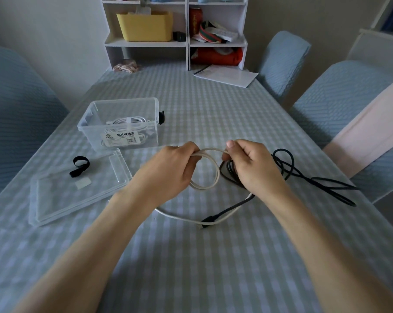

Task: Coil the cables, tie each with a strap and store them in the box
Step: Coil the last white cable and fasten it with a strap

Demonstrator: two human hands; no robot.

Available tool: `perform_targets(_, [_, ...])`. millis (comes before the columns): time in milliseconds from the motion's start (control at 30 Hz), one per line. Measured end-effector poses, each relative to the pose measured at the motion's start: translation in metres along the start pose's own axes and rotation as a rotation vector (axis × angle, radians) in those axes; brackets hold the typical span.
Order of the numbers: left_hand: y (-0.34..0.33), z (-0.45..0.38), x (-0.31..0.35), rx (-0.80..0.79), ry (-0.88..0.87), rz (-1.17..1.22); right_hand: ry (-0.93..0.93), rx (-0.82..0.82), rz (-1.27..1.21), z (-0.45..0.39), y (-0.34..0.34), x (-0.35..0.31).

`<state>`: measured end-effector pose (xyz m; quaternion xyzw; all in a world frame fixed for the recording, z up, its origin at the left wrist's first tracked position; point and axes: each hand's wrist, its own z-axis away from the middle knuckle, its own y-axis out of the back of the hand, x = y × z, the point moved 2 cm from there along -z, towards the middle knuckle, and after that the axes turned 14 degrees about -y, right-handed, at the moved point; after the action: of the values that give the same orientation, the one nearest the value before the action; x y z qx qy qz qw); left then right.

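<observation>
Clear lid (78, 188) flat on the table (213, 256) near its left edge, a black strap (79, 166) and a small white strap piece (83, 183) lying on it. Just behind the lid, clear storage box (121, 123), open, with a white coiled cable (127, 123) tied by a white strap already inside; a small black thing sits against the box's right wall, can't tell what.

Left hand (173, 172) at table centre, fingers (191, 152) curled round the left side of a white cable (210, 170) loop, held up off the table. The loop's loose tail drops from under the right hand and curves along the table toward the near edge, plug end resting there.

Right hand (252, 168) pinches the top right of the same white loop, thumb on top, other fingers curled.

Black cable (303, 179) uncoiled, partly bundled under the right hand, the rest sprawled toward the table's right edge; one end crosses the white tail near the middle.

Far edge: white shelf unit (175, 44) with a yellow bin (145, 26), papers (224, 75) at the far right corner. Blue-covered chairs (340, 98) along the right side.
</observation>
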<state>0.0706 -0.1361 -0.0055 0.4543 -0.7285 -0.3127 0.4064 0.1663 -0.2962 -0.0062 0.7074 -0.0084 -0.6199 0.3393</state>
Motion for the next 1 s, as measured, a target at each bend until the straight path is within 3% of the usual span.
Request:
perform_targets(200, [-0.006, 0.0, -0.003, -0.011, 0.106, 0.062, 0.006, -0.06, 0.065, -0.002, -0.001, 0.005])
perform_targets(333, [0.003, 0.0, -0.011, 0.127, 0.228, 0.062, -0.081, -0.195, 0.008, 0.001, 0.001, 0.002])
perform_targets(367, [0.004, 0.0, -0.013, 0.167, 0.273, 0.079, -0.122, -0.22, -0.114, 0.001, -0.001, 0.001])
perform_targets(467, [-0.002, 0.0, -0.018, 0.242, 0.436, 0.181, -0.267, -0.391, -0.784, 0.004, -0.006, -0.005])
perform_targets(500, [-0.005, 0.0, -0.02, 0.261, 0.481, 0.219, -0.286, -0.444, -0.882, 0.007, -0.006, -0.007])
perform_targets(567, [-0.007, -0.001, -0.025, 0.337, 0.563, 0.32, -0.278, -0.512, -0.765, 0.014, -0.008, -0.009])
perform_targets(633, [-0.005, -0.002, -0.03, 0.45, 0.652, 0.487, -0.237, -0.509, -0.494, 0.019, -0.01, -0.005])
perform_targets(800, [-0.002, -0.004, -0.012, 0.644, 0.808, 1.061, -0.109, -0.267, 0.034, 0.026, -0.012, 0.008])
perform_targets(900, [-0.014, -0.008, 0.003, 0.673, 0.842, 1.309, 0.042, -0.089, 0.189, 0.033, -0.013, 0.015])
perform_targets(1000, [-0.028, -0.015, 0.009, 0.692, 0.923, 1.528, 0.121, -0.027, 0.243, 0.033, -0.013, 0.018])
